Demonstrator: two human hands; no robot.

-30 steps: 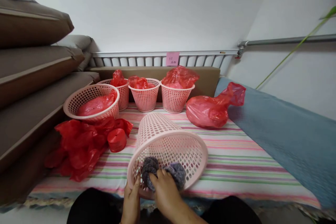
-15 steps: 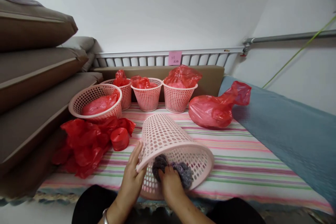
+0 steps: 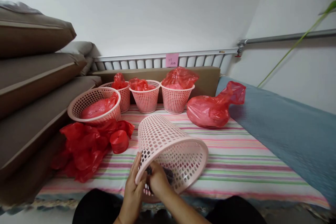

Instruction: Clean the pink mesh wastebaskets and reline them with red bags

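Observation:
A pale pink plastic basket (image 3: 160,131) with round holes lies tipped on its side, its mouth turned toward me. My left hand (image 3: 134,185) grips its rim at the left, thumb inside and fingers along the outer wall. Inside the basket, my right hand (image 3: 158,181) is closed on a dark grey fluffy cloth (image 3: 168,175) against the left inner wall. Most of the cloth is hidden behind my right hand, and its fingertips do not show.
Several pink baskets (image 3: 145,101) with red plastic bags stand at the back and left. A filled red bag (image 3: 207,112) lies at right. Crumpled red bags (image 3: 84,147) and a red roll (image 3: 119,141) lie at left on the striped sheet (image 3: 236,168). Brown cushions (image 3: 34,80) are stacked at left.
My right hand has moved left and deeper into the basket with the cloth, from the lower wall to the left inner wall. The camera view has shifted slightly.

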